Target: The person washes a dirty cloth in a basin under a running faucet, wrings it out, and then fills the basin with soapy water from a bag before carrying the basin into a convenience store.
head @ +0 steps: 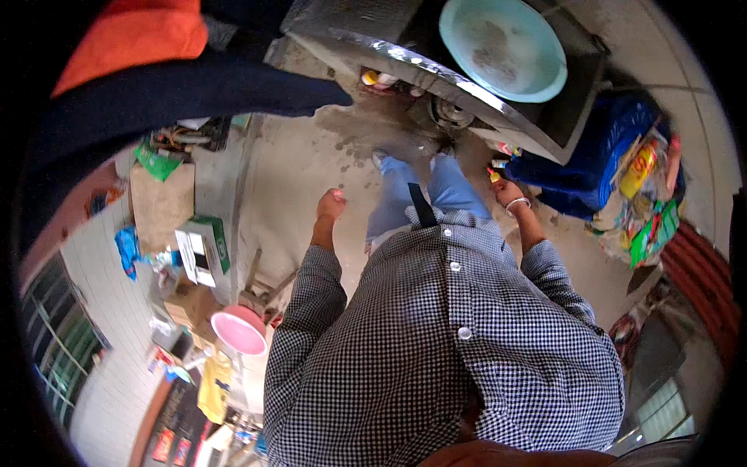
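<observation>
My left hand (331, 204) hangs loosely curled at my side above the concrete floor (286, 175), with no object visible in it. On the other side is my right hand (508, 191), wearing a pale bangle (518, 205). A small yellow item with a red tip (495, 175) shows right at its fingers; whether it is gripped or lies behind them is unclear. Ahead of me a light-blue plastic basin (545, 64) with cloudy, foamy water stands in a dark sink or slab (578, 111) with a wet, shiny edge.
Dark blue cloth or sheeting (607, 140) and a heap of wrappers (633, 204) are at right. Dark fabric (222, 87) and orange fabric (146, 35) hang at upper left. Cardboard boxes (162, 204), a pink basin (239, 330) and a wooden stool (262, 286) stand left. The floor is wet near my feet.
</observation>
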